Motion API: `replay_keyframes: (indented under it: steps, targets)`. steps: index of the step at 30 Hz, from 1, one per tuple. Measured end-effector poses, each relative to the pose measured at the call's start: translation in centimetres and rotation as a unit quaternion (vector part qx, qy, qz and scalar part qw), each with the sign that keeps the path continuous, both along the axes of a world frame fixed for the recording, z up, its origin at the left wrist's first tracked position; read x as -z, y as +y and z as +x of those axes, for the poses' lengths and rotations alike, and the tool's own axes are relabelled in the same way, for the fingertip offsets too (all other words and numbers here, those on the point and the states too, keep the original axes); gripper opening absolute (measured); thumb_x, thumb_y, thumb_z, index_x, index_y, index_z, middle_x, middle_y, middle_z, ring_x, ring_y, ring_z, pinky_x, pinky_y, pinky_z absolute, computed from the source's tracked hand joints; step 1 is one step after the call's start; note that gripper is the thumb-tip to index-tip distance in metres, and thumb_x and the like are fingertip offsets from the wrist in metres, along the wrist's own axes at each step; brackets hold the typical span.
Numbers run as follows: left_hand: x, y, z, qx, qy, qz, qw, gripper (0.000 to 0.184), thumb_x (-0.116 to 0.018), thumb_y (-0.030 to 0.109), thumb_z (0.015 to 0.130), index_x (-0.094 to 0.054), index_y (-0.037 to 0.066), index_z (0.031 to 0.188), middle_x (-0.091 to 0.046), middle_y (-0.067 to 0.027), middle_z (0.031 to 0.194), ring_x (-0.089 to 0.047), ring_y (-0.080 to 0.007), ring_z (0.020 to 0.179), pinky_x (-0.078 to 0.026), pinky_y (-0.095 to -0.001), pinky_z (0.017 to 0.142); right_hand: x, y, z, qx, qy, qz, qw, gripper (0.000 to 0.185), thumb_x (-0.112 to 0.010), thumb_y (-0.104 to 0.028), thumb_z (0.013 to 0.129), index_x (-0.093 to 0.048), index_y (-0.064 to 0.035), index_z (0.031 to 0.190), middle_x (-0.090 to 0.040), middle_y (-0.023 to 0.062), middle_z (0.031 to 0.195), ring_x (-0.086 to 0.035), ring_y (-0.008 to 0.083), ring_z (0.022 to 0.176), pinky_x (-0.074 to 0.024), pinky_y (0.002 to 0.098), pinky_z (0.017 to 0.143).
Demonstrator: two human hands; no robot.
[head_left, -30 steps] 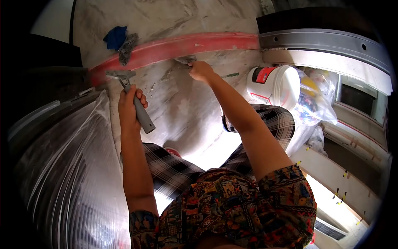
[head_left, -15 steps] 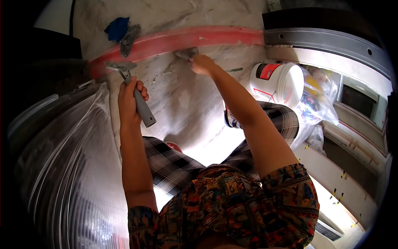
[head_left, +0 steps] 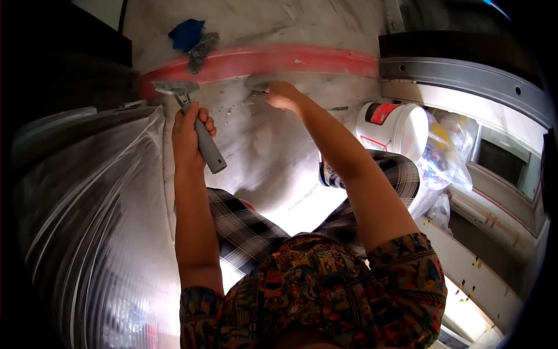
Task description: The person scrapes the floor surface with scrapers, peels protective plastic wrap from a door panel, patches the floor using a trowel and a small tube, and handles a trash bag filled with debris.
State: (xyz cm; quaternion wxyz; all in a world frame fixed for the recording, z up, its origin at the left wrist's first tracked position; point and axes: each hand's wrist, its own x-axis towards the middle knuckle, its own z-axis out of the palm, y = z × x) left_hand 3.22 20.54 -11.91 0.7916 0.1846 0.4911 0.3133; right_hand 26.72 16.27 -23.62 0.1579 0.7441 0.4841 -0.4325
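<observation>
My left hand (head_left: pixel 192 135) is wrapped round the grey handle of a wide-headed scraper (head_left: pixel 210 145), whose head points up and left near the red strip. My right hand (head_left: pixel 283 96) is closed on a small flat blade tool (head_left: pixel 260 82) held against the floor just below the red strip (head_left: pixel 244 62). The blade is blurred and its grip is hidden by my fingers. Crumbs of debris lie on the grey marbled floor (head_left: pixel 261 136) between my hands. A blue cloth (head_left: pixel 187 35) and a grey fuzzy piece (head_left: pixel 203 52) lie beyond the strip.
A white bucket (head_left: pixel 388 129) lies tipped on the right, beside clear plastic bags (head_left: pixel 444 148). A thin green stick (head_left: pixel 336 109) is on the floor left of it. Plastic sheeting (head_left: pixel 110 232) covers the left side. A grey metal rail (head_left: pixel 465 75) runs at the upper right.
The view has shifted, so the surroundings sit slightly lower and further right. My right hand has moved a little with its tool along the strip's lower edge. My left hand keeps its hold on the scraper.
</observation>
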Motion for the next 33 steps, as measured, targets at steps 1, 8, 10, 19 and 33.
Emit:
replay_keyframes:
  steps: [1, 8, 10, 19, 33]
  targets:
    - [0.0, -0.1, -0.3, -0.003, 0.000, -0.001, 1.000, 0.015, -0.049, 0.017, 0.086, -0.044, 0.005, 0.093, -0.045, -0.0017, 0.067, -0.045, -0.0099, 0.057, -0.038, -0.0219, 0.048, -1.2, 0.2, -0.4, 0.003, 0.019, -0.046, 0.999, 0.030, -0.042, -0.018, 0.078, -0.058, -0.0064, 0.100, -0.061, 0.0198, 0.084, -0.059, 0.0338, 0.082, -0.0456, 0.0390, 0.072]
    - [-0.1, 0.1, -1.1, -0.022, 0.010, -0.010, 1.000, 0.012, -0.049, 0.016, 0.086, -0.042, 0.007, 0.088, -0.045, -0.0017, 0.067, -0.045, -0.0103, 0.056, -0.038, -0.0228, 0.047, 1.6, 0.0, -2.8, 0.005, 0.017, 0.048, 0.999, 0.027, -0.043, -0.013, 0.074, -0.060, -0.0021, 0.093, -0.061, 0.0212, 0.082, -0.059, 0.0355, 0.079, -0.0455, 0.0401, 0.070]
    - [0.1, 0.1, -1.3, -0.029, 0.015, -0.001, 0.999, 0.012, -0.049, 0.015, 0.086, -0.042, 0.007, 0.088, -0.045, -0.0017, 0.067, -0.045, -0.0104, 0.055, -0.038, -0.0231, 0.047, 1.4, -0.3, -3.4, 0.057, 0.042, 0.087, 0.994, 0.023, -0.046, -0.008, 0.067, -0.063, 0.0027, 0.078, -0.060, 0.0236, 0.081, -0.059, 0.0360, 0.079, -0.0454, 0.0414, 0.069]
    - [-0.1, 0.2, -2.2, -0.037, 0.052, 0.001, 0.998, 0.013, -0.050, 0.016, 0.085, -0.040, 0.007, 0.087, -0.045, -0.0018, 0.065, -0.044, -0.0105, 0.053, -0.037, -0.0233, 0.046, -0.8, 3.3, -6.7, 0.041, 0.047, 0.118, 0.991, 0.023, -0.047, -0.004, 0.064, -0.063, 0.0036, 0.078, -0.059, 0.0253, 0.086, -0.058, 0.0378, 0.081, -0.0465, 0.0415, 0.069]
    - [-0.7, -0.6, -2.6, -0.035, 0.073, -0.002, 0.997, 0.013, -0.050, 0.016, 0.084, -0.040, 0.007, 0.087, -0.046, -0.0019, 0.065, -0.044, -0.0106, 0.052, -0.037, -0.0236, 0.045, 0.5, 5.0, -12.9, 0.104, 0.063, 0.015, 0.992, 0.022, -0.049, -0.005, 0.067, -0.064, 0.0019, 0.081, -0.062, 0.0210, 0.084, -0.062, 0.0321, 0.077, -0.0481, 0.0394, 0.069]
